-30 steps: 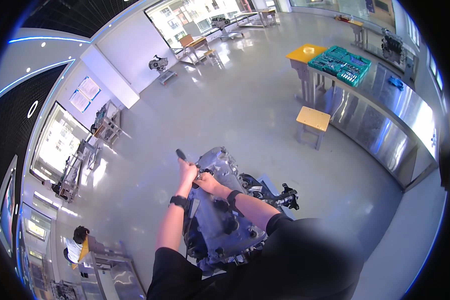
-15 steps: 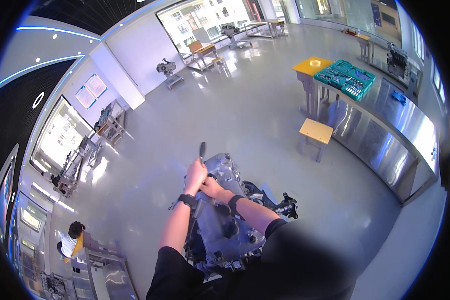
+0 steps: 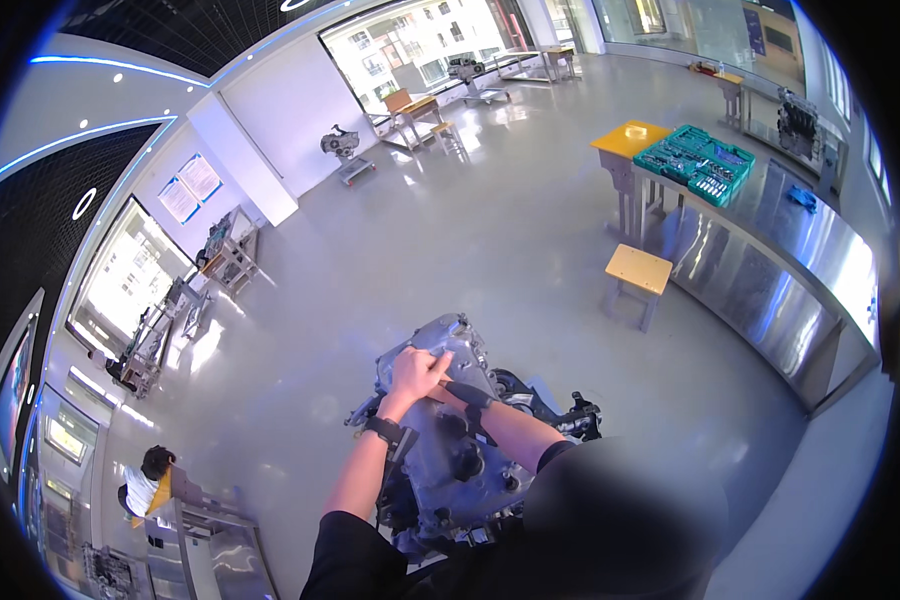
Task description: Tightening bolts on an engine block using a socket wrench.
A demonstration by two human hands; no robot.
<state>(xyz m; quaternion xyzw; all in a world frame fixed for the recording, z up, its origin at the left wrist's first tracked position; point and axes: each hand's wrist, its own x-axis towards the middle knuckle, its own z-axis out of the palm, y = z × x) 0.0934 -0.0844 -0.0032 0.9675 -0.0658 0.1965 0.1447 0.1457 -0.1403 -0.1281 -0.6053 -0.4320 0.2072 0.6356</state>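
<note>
A grey metal engine (image 3: 425,460) with a ribbed cover stands right in front of me. Over the far part of that cover, my left hand (image 3: 415,374) is closed in a fist on a ratchet wrench (image 3: 469,393). The wrench's dark handle juts out rightward, by my right wrist. My right hand (image 3: 444,393) lies low against the left one, closed at the wrench; most of its fingers are hidden beneath the left hand. The wrench's working end is covered by both hands.
To the right, a long metal bench (image 3: 770,270) carries an opened green socket set (image 3: 695,165) and a blue cloth (image 3: 802,198). A yellow-topped stool (image 3: 638,270) stands before it. Another person (image 3: 150,475) sits at the lower left. An engine on a wheeled stand (image 3: 341,143) is far off.
The wrench handle has swung from pointing away from me to pointing right. My left hand has come nearer and rightward with it, now covering much of my right hand.
</note>
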